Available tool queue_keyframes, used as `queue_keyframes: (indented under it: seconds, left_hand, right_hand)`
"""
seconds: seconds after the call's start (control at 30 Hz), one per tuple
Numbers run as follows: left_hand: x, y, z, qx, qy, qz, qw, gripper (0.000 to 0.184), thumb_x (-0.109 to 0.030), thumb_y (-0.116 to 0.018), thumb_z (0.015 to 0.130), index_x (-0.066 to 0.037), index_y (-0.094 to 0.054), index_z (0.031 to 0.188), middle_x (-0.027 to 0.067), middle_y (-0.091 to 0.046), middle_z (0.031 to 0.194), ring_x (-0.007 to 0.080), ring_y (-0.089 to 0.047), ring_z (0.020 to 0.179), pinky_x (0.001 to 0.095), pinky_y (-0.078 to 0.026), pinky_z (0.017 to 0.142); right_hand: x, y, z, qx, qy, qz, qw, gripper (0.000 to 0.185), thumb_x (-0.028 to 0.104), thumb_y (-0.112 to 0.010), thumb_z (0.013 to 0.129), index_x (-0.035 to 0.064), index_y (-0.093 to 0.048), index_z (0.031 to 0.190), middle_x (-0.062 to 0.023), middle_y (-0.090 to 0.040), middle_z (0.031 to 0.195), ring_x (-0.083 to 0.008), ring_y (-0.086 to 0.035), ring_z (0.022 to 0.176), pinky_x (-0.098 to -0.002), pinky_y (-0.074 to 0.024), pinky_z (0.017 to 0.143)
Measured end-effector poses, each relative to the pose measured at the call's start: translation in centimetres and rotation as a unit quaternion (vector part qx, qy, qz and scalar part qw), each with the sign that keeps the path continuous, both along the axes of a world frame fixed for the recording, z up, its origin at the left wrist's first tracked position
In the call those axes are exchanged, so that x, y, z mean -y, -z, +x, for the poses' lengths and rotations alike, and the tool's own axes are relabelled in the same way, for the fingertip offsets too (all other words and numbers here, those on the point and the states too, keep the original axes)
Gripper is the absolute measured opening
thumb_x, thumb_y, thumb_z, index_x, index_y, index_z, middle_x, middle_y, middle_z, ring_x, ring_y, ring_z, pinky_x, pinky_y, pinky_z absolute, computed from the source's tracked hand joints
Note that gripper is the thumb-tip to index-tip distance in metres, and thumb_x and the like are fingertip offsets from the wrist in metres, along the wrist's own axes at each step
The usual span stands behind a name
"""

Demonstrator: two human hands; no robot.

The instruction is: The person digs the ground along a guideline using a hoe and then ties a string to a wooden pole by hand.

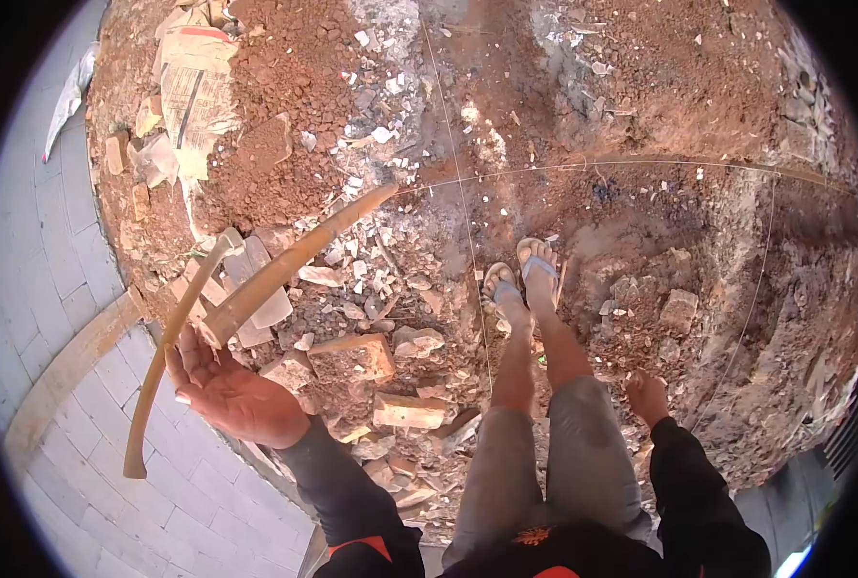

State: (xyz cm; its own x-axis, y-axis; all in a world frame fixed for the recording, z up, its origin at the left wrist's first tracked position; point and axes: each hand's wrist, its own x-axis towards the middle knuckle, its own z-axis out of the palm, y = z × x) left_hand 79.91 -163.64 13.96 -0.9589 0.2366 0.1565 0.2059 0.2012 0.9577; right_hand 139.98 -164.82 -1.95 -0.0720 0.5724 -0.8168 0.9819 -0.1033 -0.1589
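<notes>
My left hand (246,400) is turned palm up, its fingers apart and slightly bent. Beside its fingertips is a curved wooden handle (159,376), slanting over the paving; whether the fingers touch it I cannot tell. Just above the fingers lies the near end of a thick wooden pole (294,265), which slants toward the rubble, with a thin string (545,170) running from its far tip. My right hand (647,397) hangs over the soil by my right leg, fingers curled in, with nothing visible in it.
Broken bricks (410,411) and rubble lie left of my sandalled feet (520,275). A torn paper sack (198,87) rests on reddish soil at upper left. Grey paving (111,405) with a curb (73,361) borders the dirt. Another string (448,125) crosses the ground lengthwise.
</notes>
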Motion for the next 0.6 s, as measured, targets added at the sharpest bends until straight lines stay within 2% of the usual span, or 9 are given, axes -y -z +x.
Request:
queue_keyframes:
  seconds: [0.03, 0.07, 0.13, 0.2, 0.3, 0.37, 0.47, 0.53, 0.6]
  left_hand:
    - [-1.4, -2.2, -0.3, -0.081, 0.029, -0.031, 0.996, 0.063, -0.047, -0.035, 0.108, 0.005, -0.04, 0.143, 0.0215, -0.056, 0.132, 0.0282, -0.051, 0.127, 0.0428, -0.044, 0.104]
    - [-3.0, -3.9, 0.1, -0.111, 0.042, -0.121, 0.986, 0.055, -0.04, -0.041, 0.107, 0.005, -0.048, 0.138, 0.0224, -0.055, 0.135, 0.025, -0.054, 0.126, 0.038, -0.043, 0.104]
    - [-3.1, -4.8, -1.4, -0.068, 0.164, -0.246, 0.953, 0.044, -0.031, -0.049, 0.106, 0.005, -0.057, 0.13, 0.0208, -0.057, 0.134, 0.0214, -0.055, 0.122, 0.0344, -0.042, 0.103]
    - [-1.9, -3.1, -3.1, -0.046, 0.25, -0.288, 0.923, 0.033, -0.024, -0.056, 0.102, 0.001, -0.064, 0.122, 0.0195, -0.061, 0.127, 0.0307, -0.058, 0.12, 0.0404, -0.044, 0.104]
    - [-1.2, -3.1, -3.9, -0.015, 0.255, -0.354, 0.9, 0.033, -0.025, -0.059, 0.098, -0.002, -0.065, 0.122, 0.0207, -0.062, 0.123, 0.0345, -0.058, 0.117, 0.0433, -0.044, 0.103]
    - [-0.9, -2.8, -4.3, -0.236, 0.296, -0.438, 0.815, 0.037, -0.025, -0.064, 0.092, -0.002, -0.065, 0.12, 0.0219, -0.06, 0.124, 0.0382, -0.055, 0.117, 0.0472, -0.043, 0.103]
    - [-1.4, -4.8, -3.5, -0.214, 0.311, -0.468, 0.799, 0.039, -0.024, -0.066, 0.088, -0.003, -0.066, 0.121, 0.0219, -0.057, 0.127, 0.0411, -0.051, 0.119, 0.05, -0.041, 0.104]
    - [-0.4, -3.0, -5.2, -0.226, 0.327, -0.452, 0.799, 0.041, -0.024, -0.067, 0.086, -0.006, -0.066, 0.123, 0.019, -0.053, 0.134, 0.0421, -0.048, 0.122, 0.0493, -0.041, 0.105]
    - [-0.8, -2.2, -5.5, -0.196, 0.349, -0.486, 0.777, 0.048, -0.026, -0.072, 0.082, -0.01, -0.066, 0.127, 0.0139, -0.047, 0.144, 0.039, -0.045, 0.128, 0.0537, -0.038, 0.108]
  right_hand:
    - [0.4, -1.5, 0.3, 0.003, 0.009, 0.001, 1.0, 0.03, 0.029, -0.062, 0.091, 0.0006, -0.062, 0.101, -0.0261, -0.067, 0.084, -0.0483, -0.064, 0.086, -0.0528, -0.0493, 0.072]
    - [0.8, -2.8, 0.5, 0.0, 0.013, 0.013, 1.0, 0.03, 0.029, -0.062, 0.091, 0.0006, -0.062, 0.101, -0.0261, -0.067, 0.084, -0.0483, -0.064, 0.086, -0.0528, -0.0493, 0.072]
    - [2.3, -5.5, 1.1, 0.015, 0.083, 0.014, 0.996, 0.033, 0.031, -0.063, 0.09, 0.0002, -0.063, 0.101, -0.0264, -0.067, 0.087, -0.0472, -0.065, 0.089, -0.0513, -0.0499, 0.075]
    - [4.1, -7.5, 2.3, -0.008, 0.093, 0.033, 0.995, 0.036, 0.032, -0.063, 0.09, -0.0016, -0.063, 0.104, -0.0283, -0.068, 0.091, -0.0472, -0.065, 0.091, -0.0509, -0.05, 0.077]
    - [4.5, -10.2, 2.3, -0.026, 0.119, 0.051, 0.991, 0.043, 0.032, -0.063, 0.09, -0.0059, -0.062, 0.109, -0.0302, -0.067, 0.093, -0.0472, -0.065, 0.093, -0.0501, -0.0504, 0.079]
    - [4.5, -11.7, 2.1, -0.025, 0.127, 0.074, 0.989, 0.042, 0.032, -0.062, 0.09, -0.0056, -0.063, 0.109, -0.0304, -0.067, 0.093, -0.0474, -0.065, 0.093, -0.0503, -0.0503, 0.079]
    - [4.8, -12.4, 3.0, -0.028, 0.142, 0.075, 0.987, 0.041, 0.031, -0.062, 0.089, -0.0047, -0.064, 0.108, -0.031, -0.067, 0.094, -0.0474, -0.065, 0.094, -0.051, -0.0501, 0.08]
    - [4.6, -12.9, 2.9, -0.035, 0.161, 0.072, 0.984, 0.04, 0.031, -0.061, 0.088, -0.0041, -0.064, 0.108, -0.0314, -0.067, 0.095, -0.0472, -0.065, 0.094, -0.0514, -0.0499, 0.081]
    - [4.1, -14.3, 2.2, -0.028, 0.151, 0.128, 0.98, 0.038, 0.03, -0.061, 0.088, -0.0021, -0.065, 0.108, -0.0306, -0.068, 0.097, -0.0404, -0.068, 0.097, -0.0513, -0.0496, 0.083]
